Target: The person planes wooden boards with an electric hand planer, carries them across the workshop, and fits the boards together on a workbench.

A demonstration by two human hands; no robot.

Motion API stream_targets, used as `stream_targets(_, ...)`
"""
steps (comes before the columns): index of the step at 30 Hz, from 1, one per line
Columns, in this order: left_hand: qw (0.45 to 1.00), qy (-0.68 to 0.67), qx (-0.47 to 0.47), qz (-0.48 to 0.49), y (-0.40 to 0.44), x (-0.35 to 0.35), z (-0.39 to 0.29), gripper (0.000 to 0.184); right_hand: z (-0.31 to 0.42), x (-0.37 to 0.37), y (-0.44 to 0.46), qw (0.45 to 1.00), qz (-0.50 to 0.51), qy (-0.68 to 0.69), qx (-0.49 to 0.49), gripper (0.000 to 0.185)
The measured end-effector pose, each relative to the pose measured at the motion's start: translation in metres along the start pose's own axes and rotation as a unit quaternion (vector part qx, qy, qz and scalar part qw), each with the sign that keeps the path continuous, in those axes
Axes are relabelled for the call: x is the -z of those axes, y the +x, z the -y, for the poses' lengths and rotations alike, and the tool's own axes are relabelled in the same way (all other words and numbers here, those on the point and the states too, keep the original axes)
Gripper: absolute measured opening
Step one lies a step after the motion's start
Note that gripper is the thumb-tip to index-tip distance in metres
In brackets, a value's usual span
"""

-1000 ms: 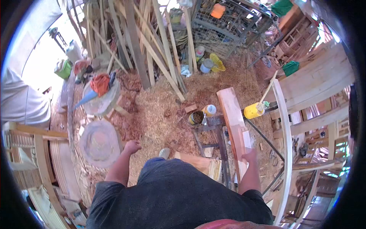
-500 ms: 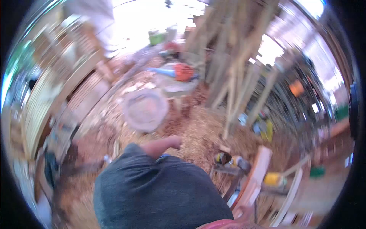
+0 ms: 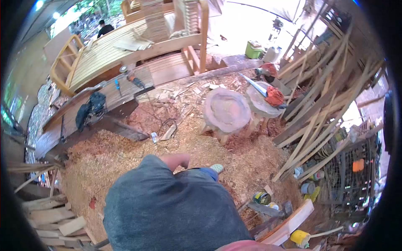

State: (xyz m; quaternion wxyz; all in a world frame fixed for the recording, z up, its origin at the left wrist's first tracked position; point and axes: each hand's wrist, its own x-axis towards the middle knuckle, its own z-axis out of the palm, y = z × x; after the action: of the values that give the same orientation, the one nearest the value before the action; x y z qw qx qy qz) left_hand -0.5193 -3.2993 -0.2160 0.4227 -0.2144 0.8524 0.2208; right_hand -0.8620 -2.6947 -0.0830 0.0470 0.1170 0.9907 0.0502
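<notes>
My left hand (image 3: 182, 161) shows only in part, just past the dark grey shirt (image 3: 167, 205); its fingers are hidden and I see nothing held in it. Below it lies a floor covered with wood shavings (image 3: 167, 146). A foot in a pale perforated shoe (image 3: 217, 168) sticks out beside the shirt. My right hand is out of sight. At the lower right, a pale length of wood (image 3: 289, 224) with a reddish side lies near an open can (image 3: 262, 198).
Two round wooden stools (image 3: 226, 109) stand ahead; an orange-and-blue tool (image 3: 274, 95) rests on one. Long wood strips (image 3: 322, 113) lean at right. A workbench (image 3: 111, 94) holds tools at left. Behind it stands slatted furniture (image 3: 109, 46); another person (image 3: 104, 28) is farther back.
My view has swung left, so the stools and leaning strips sit farther right and the workbench shows fully. A hand by the pale wood at the lower right has gone out of sight.
</notes>
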Motion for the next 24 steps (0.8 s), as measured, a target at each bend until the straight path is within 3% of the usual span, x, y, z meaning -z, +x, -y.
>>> stream_targets(3, 0.997, 0.04, 0.027, 0.053, -0.021, -0.042, 0.032, 0.045, 0.013, 0.002, -0.01, 0.999, -0.028, -0.01, 0.012, 0.067)
stream_targets(7, 0.997, -0.02, 0.052, -0.044, -0.047, -0.05, 0.037, 0.038, 0.03, 0.007, -0.027, 0.992, -0.119, -0.021, 0.027, 0.065)
stream_targets(8, 0.995, -0.066, 0.071, -0.023, -0.046, -0.05, 0.042, 0.039, 0.035, 0.009, -0.033, 0.987, -0.154, -0.019, 0.037, 0.065)
stream_targets(10, 0.981, -0.161, 0.106, 0.016, -0.042, -0.049, 0.053, 0.041, 0.059, 0.007, -0.041, 0.975, -0.198, -0.015, 0.104, 0.063)
stream_targets(11, 0.979, -0.168, 0.118, -0.012, -0.05, -0.043, 0.058, 0.037, 0.081, 0.004, -0.046, 0.968, -0.189, -0.011, 0.162, 0.063)
stream_targets(12, 0.975, -0.175, 0.129, -0.041, -0.06, -0.039, 0.062, 0.034, 0.113, 0.0, -0.053, 0.961, -0.139, -0.003, 0.239, 0.062)
stream_targets(13, 0.971, -0.183, 0.14, -0.069, -0.075, -0.03, 0.062, 0.031, 0.186, 0.047, -0.098, 0.963, 0.063, 0.075, 0.249, 0.057)
stream_targets(14, 0.978, -0.162, 0.115, -0.065, -0.09, -0.019, 0.064, 0.032, 0.219, 0.012, -0.096, 0.905, 0.16, 0.099, 0.381, 0.052)
stream_targets(15, 0.982, -0.155, 0.091, -0.064, -0.084, -0.022, 0.078, 0.032, 0.268, -0.016, -0.091, 0.784, 0.235, -0.066, 0.571, 0.048)
stream_targets(17, 0.987, -0.139, 0.047, -0.064, -0.059, -0.044, 0.113, 0.033, 0.323, -0.046, -0.122, 0.745, 0.362, 0.034, 0.56, 0.045)
stream_targets(18, 0.964, -0.228, 0.131, -0.037, -0.049, -0.049, 0.124, 0.035, 0.351, -0.041, -0.132, 0.733, 0.377, 0.006, 0.566, 0.045)
stream_targets(21, 0.964, -0.245, 0.046, -0.091, -0.059, -0.067, 0.159, 0.036, 0.431, -0.016, -0.169, 0.706, 0.431, -0.065, 0.558, 0.048)
stream_targets(23, 0.963, -0.247, 0.091, -0.062, -0.062, -0.057, 0.17, 0.039, 0.466, 0.022, -0.191, 0.709, 0.465, -0.086, 0.523, 0.051)
stream_targets(24, 0.951, -0.281, 0.128, -0.034, -0.074, -0.044, 0.173, 0.041, 0.472, 0.017, -0.194, 0.709, 0.476, -0.024, 0.52, 0.054)
